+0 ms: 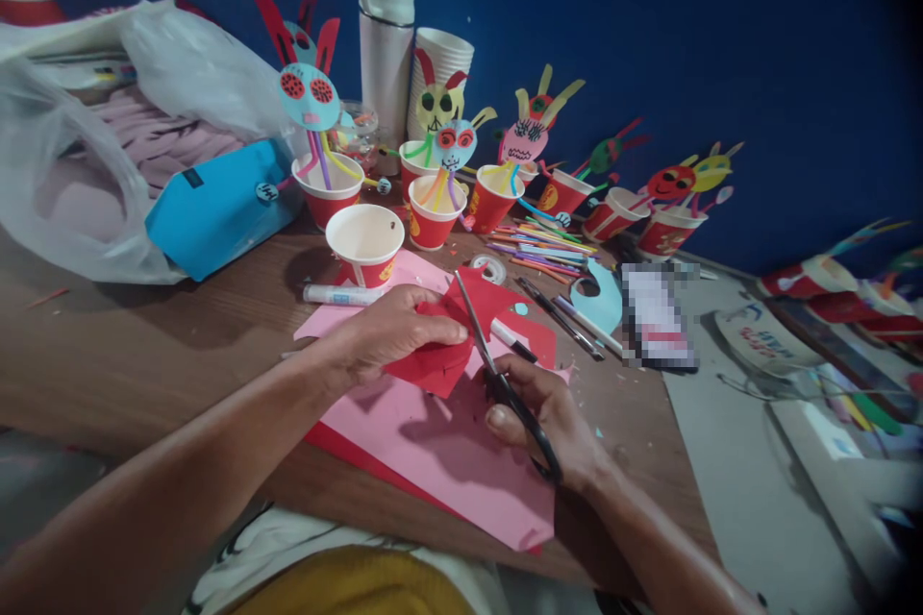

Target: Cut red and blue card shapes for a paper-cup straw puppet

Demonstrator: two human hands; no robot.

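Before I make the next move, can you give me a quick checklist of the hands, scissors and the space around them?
1. Left hand gripping the red paper: ok.
2. Right hand holding the scissors by the black handles: ok.
3. Left thumb well away from the blades: not ok, its tip looks close to them.
4. Capped marker away from the scissors: not ok, it lies right beside them.
5. Nearest paper cup upright: ok.
6. Blades biting into the paper: cannot tell.
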